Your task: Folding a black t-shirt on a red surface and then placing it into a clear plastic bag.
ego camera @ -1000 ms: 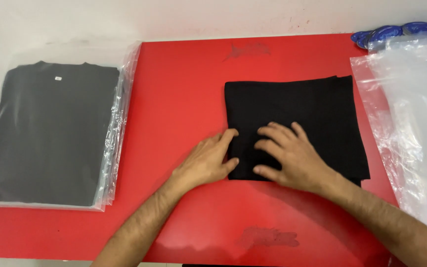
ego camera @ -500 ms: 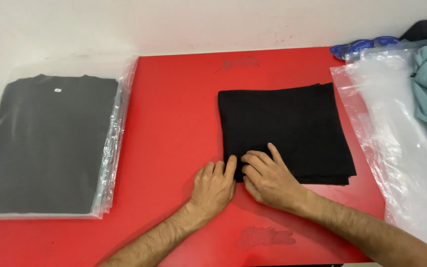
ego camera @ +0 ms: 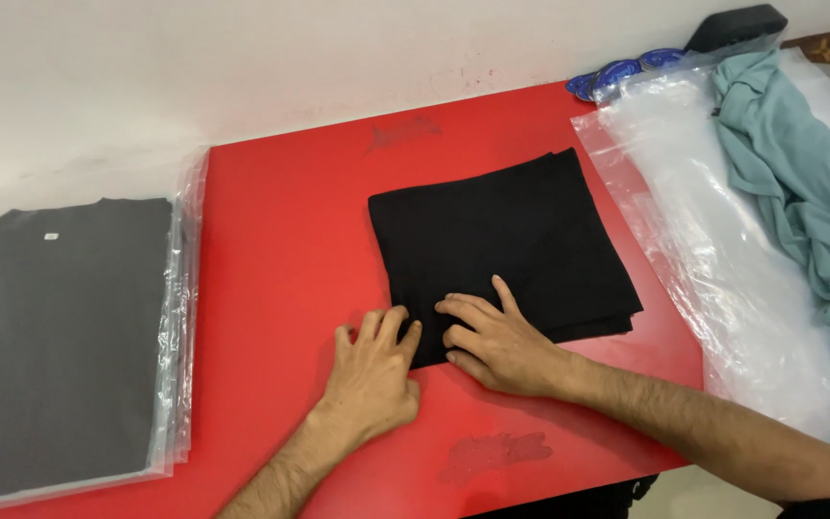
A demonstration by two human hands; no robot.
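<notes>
While the view is sitting closer than half a second ago, the left hand (ego camera: 372,370) is lying flat, fingers loosely spread, at the lower centre of the frame, its fingertips touching the near left corner of the folded black garment (ego camera: 506,245). The right hand (ego camera: 492,341), also flat and holding nothing, is pressing on that same near edge, having slid nearer the corner. The matte cloth is forming a rough square mid-frame on the smooth red table (ego camera: 280,279). At the left, a bagged grey shirt (ego camera: 55,336) is lying glossy; at the right, clear plastic sheeting (ego camera: 713,240) is carrying a crumpled teal garment (ego camera: 804,183).
</notes>
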